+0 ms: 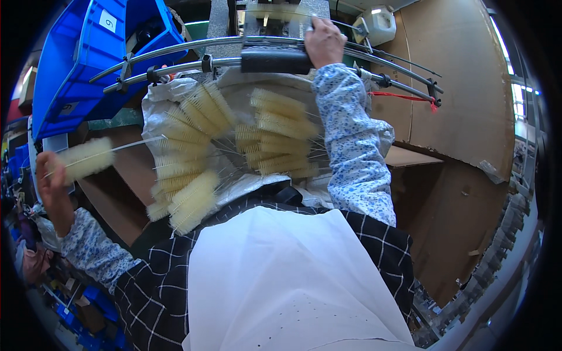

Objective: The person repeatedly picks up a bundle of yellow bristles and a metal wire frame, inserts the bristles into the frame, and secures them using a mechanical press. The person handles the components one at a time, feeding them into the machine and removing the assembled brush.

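At the far left, my left hand [54,181] is closed around the bristle end of a cream bottle brush [88,159]. The brush's thin wire stem points right, over the other brushes. My right hand [325,44] grips the right end of a sliding carriage with a black cylindrical front [275,60], which rides on two parallel metal rods [216,62]. Its fingertips are partly hidden. Below the rods lie several more cream bottle brushes [196,131] in a left pile, and others in a right pile [278,134], on a whitish plastic sheet [249,88].
Blue bins [82,64] stand at the upper left, beside the rods' left end. Large cardboard sheets [456,88] rise on the right. A white plastic container [379,24] sits behind the rods. Red string [404,96] hangs at their right end. A white apron [281,269] covers my lap.
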Motion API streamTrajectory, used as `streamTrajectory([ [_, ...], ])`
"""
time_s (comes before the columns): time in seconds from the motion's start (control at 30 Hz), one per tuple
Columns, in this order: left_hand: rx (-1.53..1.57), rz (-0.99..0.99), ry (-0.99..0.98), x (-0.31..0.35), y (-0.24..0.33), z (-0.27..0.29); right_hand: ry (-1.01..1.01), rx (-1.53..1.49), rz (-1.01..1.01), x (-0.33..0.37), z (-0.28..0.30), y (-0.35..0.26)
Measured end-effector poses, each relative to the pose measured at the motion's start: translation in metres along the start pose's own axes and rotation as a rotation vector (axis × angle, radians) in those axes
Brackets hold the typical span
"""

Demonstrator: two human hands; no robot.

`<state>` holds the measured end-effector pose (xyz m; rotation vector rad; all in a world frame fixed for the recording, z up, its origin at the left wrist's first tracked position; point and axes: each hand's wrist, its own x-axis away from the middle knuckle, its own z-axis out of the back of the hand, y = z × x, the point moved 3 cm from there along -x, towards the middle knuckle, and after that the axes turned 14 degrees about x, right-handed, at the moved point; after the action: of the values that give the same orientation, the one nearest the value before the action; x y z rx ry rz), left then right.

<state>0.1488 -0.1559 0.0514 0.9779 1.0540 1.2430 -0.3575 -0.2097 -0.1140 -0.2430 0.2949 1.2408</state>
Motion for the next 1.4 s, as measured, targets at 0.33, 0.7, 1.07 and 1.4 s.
streamTrajectory([
  [0.33, 0.404, -0.054, 0.049, -0.009, -0.011, -0.003, -0.028, -0.022, 0.029, 0.000, -0.001, -0.043],
  [0.7, 0.607, 0.010, 0.011, -0.004, -0.024, -0.015, -0.142, -0.147, 0.025, -0.018, -0.019, 0.105],
  [1.07, 0.494, 0.127, -0.528, -0.015, -0.008, -0.122, -0.567, -0.312, 0.176, -0.019, 0.037, 0.161],
  [1.4, 0.347, -0.257, -0.856, 0.028, 0.009, -0.233, -1.050, -1.034, 0.454, 0.110, 0.149, -0.058],
])
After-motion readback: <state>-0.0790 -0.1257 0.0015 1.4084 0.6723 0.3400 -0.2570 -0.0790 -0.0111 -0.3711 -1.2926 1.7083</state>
